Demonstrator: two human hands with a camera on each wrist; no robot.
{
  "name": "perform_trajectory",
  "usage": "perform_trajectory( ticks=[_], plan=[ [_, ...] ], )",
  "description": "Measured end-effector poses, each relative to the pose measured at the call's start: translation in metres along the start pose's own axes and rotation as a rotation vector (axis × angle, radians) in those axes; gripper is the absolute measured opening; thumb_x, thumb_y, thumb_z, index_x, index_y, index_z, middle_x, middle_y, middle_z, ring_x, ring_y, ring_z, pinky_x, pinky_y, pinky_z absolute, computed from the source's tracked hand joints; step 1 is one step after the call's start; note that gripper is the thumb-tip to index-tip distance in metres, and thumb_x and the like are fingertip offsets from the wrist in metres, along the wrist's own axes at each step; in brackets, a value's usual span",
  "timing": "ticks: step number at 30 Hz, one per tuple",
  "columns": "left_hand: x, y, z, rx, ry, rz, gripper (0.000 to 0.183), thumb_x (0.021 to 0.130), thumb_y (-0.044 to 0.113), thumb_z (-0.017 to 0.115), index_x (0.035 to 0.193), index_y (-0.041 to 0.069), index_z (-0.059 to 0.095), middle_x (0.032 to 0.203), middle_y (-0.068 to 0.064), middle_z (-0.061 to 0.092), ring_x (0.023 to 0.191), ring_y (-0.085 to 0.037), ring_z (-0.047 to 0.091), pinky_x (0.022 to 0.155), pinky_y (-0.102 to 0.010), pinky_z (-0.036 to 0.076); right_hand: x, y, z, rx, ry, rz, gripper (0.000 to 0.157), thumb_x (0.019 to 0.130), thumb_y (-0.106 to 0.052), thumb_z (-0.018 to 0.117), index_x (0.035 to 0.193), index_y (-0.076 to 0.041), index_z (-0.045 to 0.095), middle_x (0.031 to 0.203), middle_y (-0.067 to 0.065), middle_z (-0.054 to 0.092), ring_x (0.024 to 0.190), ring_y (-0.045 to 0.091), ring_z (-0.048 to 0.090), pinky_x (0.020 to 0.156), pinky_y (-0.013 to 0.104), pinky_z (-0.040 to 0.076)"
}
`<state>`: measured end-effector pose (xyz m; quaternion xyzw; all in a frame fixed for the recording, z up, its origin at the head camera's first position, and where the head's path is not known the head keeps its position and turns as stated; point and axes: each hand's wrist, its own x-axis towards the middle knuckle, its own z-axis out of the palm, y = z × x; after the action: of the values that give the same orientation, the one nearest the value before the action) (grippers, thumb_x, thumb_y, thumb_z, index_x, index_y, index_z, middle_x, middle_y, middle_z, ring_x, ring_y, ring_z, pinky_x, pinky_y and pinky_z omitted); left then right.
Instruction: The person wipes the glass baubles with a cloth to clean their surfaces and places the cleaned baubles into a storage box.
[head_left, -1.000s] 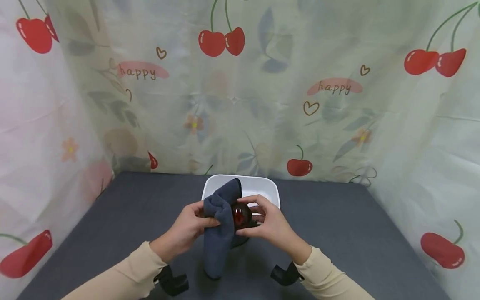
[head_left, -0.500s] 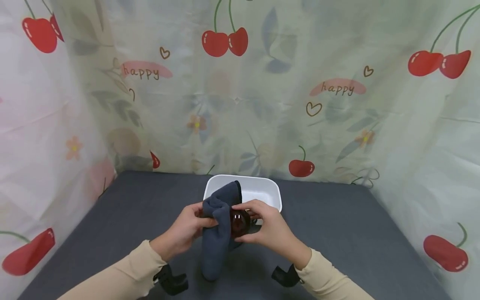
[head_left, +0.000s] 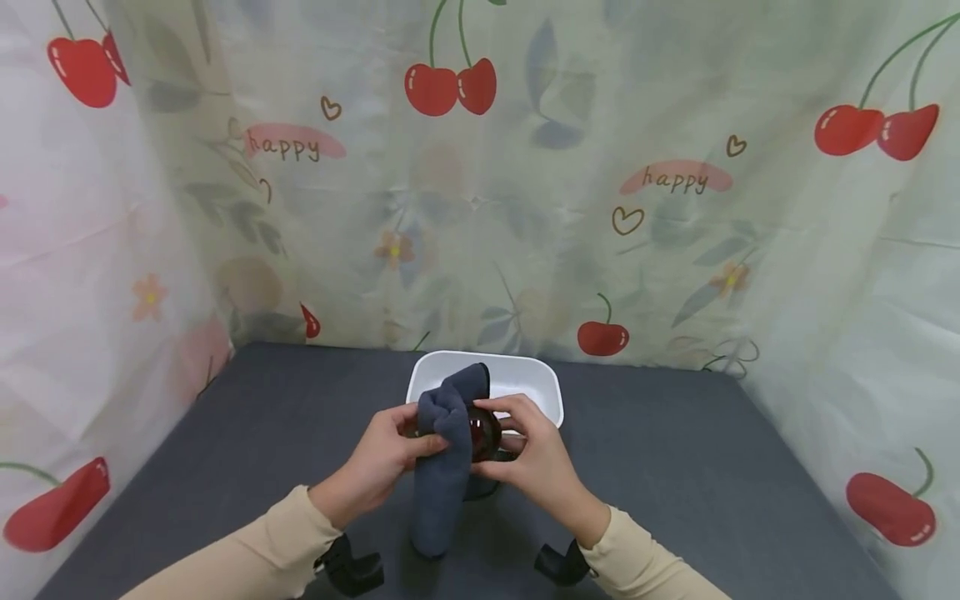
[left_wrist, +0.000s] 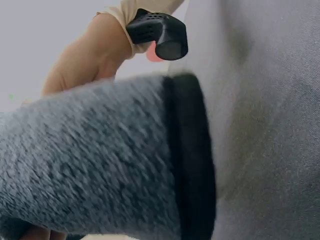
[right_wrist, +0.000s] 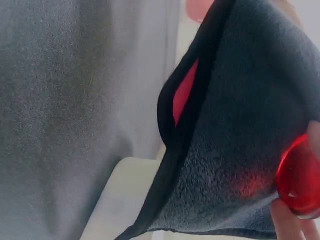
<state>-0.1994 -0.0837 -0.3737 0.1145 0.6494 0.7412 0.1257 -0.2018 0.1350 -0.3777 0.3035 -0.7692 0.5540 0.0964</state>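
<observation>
A grey-blue towel (head_left: 438, 508) with a black edge hangs in folds in front of my body. My left hand (head_left: 375, 462) pinches it near the top, thumb in front. Against its right side sits a round, see-through red ball-like object (head_left: 483, 437), gripped between the thumb and fingers of my right hand (head_left: 543, 454). In the right wrist view the red object (right_wrist: 300, 177) glows against the towel (right_wrist: 240, 130), and a small loop shows on the towel's edge. Fuzzy towel (left_wrist: 100, 150) fills much of the left wrist view and hides most of my left hand there.
Behind the hands a white plastic tray (head_left: 551, 392) stands on the dark grey table (head_left: 645, 467). A curtain printed with cherries (head_left: 472, 200) closes off the back and both sides. Black wrist cameras (head_left: 562, 565) hang below both sleeves.
The red object dipped slightly and came back up as my right fingers shifted round it. In the last half second the towel and left hand moved a little to the right.
</observation>
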Motion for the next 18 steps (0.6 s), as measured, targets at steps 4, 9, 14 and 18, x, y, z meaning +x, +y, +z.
perform_trajectory(
  ticks=[4, 9, 14, 18],
  plan=[
    [0.001, -0.003, 0.000, -0.011, 0.014, -0.028, 0.044, 0.088, 0.001, 0.066, 0.127, -0.012, 0.053, 0.097, 0.000, 0.068, 0.086, -0.012, 0.067, 0.074, -0.027, 0.056, -0.002, 0.003, -0.001, 0.019, -0.002, 0.016, 0.068, 0.064, -0.005, 0.089, 0.126, -0.016, 0.061, 0.118, 0.007, 0.055, 0.096, 0.017, 0.068, 0.081, 0.027, 0.056],
    [0.001, -0.004, -0.003, -0.036, -0.027, -0.044, 0.050, 0.088, 0.001, 0.065, 0.133, -0.011, 0.048, 0.106, -0.002, 0.068, 0.092, -0.012, 0.066, 0.079, -0.028, 0.055, -0.004, 0.003, -0.005, 0.051, -0.014, 0.041, 0.068, 0.065, -0.008, 0.089, 0.127, -0.018, 0.060, 0.118, 0.007, 0.055, 0.098, 0.017, 0.068, 0.082, 0.028, 0.056],
    [-0.004, 0.001, -0.012, -0.031, -0.047, -0.036, 0.051, 0.088, 0.003, 0.066, 0.134, -0.009, 0.049, 0.107, -0.002, 0.068, 0.094, -0.013, 0.065, 0.080, -0.029, 0.055, -0.005, 0.001, -0.008, 0.085, -0.019, 0.063, 0.068, 0.066, -0.009, 0.088, 0.128, -0.016, 0.060, 0.120, 0.007, 0.056, 0.100, 0.016, 0.068, 0.083, 0.028, 0.056],
    [-0.011, 0.009, -0.027, -0.012, -0.040, -0.021, 0.048, 0.088, 0.002, 0.066, 0.132, -0.007, 0.051, 0.107, 0.001, 0.067, 0.095, -0.013, 0.064, 0.082, -0.031, 0.055, -0.004, -0.003, -0.012, 0.115, -0.013, 0.115, 0.067, 0.067, -0.009, 0.088, 0.127, -0.017, 0.060, 0.122, 0.006, 0.056, 0.100, 0.018, 0.068, 0.083, 0.029, 0.056]
  ],
)
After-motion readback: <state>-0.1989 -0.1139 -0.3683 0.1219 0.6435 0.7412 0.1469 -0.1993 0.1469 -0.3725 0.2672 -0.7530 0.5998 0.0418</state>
